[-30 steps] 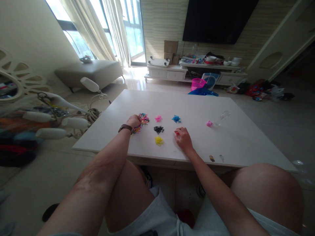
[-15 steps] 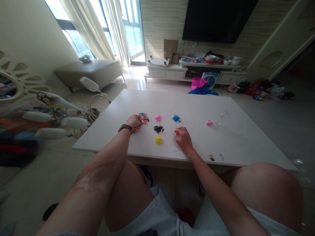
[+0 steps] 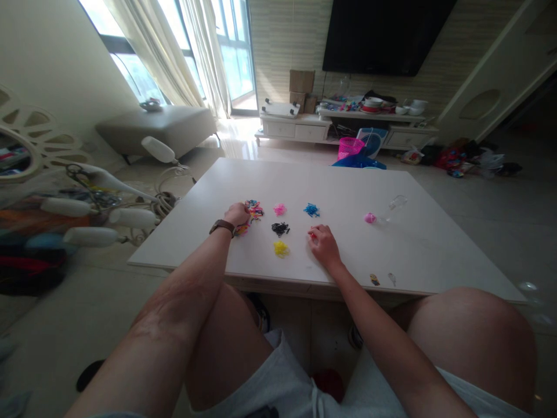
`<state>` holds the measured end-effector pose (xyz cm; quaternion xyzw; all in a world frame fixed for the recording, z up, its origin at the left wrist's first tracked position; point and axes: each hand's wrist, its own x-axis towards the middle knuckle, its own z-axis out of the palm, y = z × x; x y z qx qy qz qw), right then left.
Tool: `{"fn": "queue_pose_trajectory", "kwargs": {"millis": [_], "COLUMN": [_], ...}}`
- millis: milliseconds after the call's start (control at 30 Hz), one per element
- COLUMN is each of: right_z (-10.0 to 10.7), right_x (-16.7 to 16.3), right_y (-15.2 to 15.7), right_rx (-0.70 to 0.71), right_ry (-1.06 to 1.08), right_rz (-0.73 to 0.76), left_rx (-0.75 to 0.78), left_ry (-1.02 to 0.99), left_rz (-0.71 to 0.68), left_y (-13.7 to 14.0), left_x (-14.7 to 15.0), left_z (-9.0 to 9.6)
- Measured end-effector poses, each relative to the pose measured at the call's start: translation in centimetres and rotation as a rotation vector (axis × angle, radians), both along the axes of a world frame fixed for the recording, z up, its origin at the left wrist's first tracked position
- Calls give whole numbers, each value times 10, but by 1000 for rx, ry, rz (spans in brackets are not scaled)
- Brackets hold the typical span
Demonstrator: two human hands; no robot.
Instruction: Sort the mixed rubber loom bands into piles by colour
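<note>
My left hand (image 3: 236, 215), with a dark watch on its wrist, reaches into a pile of small mixed-colour pieces (image 3: 255, 209) at the table's left. Its fingers are drawn together at the pile; what they pinch is too small to make out. My right hand (image 3: 325, 245) rests on the table with curled fingers around small red pieces (image 3: 312, 235), partly hidden. Between the hands lie sorted heaps: pink pieces (image 3: 279, 209), black pieces (image 3: 279, 229) and yellow pieces (image 3: 281, 249). A heap of blue pieces (image 3: 311, 209) sits just beyond my right hand.
On the white table (image 3: 435, 232), a pink ball-like item (image 3: 370, 217) and a clear plastic object (image 3: 397, 202) lie to the right. A small yellow figure (image 3: 374, 279) is near the front edge. White lamp arms (image 3: 130, 217) stand off the left side.
Almost nothing differs. My left hand stays at the mixed pile and my right hand stays over the red pieces, with only slight finger movement.
</note>
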<state>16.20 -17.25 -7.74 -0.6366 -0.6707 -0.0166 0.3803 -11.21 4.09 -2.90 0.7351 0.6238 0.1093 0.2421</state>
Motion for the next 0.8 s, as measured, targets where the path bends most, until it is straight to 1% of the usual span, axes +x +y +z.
{"fn": "queue_pose_trajectory", "kwargs": {"millis": [100, 267, 500, 800], "right_z": [0, 0, 0, 0], "right_x": [0, -1, 0, 0], "right_y": [0, 0, -1, 0], "right_rx": [2, 8, 10, 0], "right_ry": [6, 14, 11, -9], "right_rz": [3, 7, 0, -10], "left_rx": [9, -27, -83, -113], "left_ry": [0, -206, -420, -499], "left_rz": [49, 45, 121, 147], "left_y": [0, -3, -3, 0], "left_x": [-1, -7, -13, -12], "left_z": [6, 13, 14, 12]}}
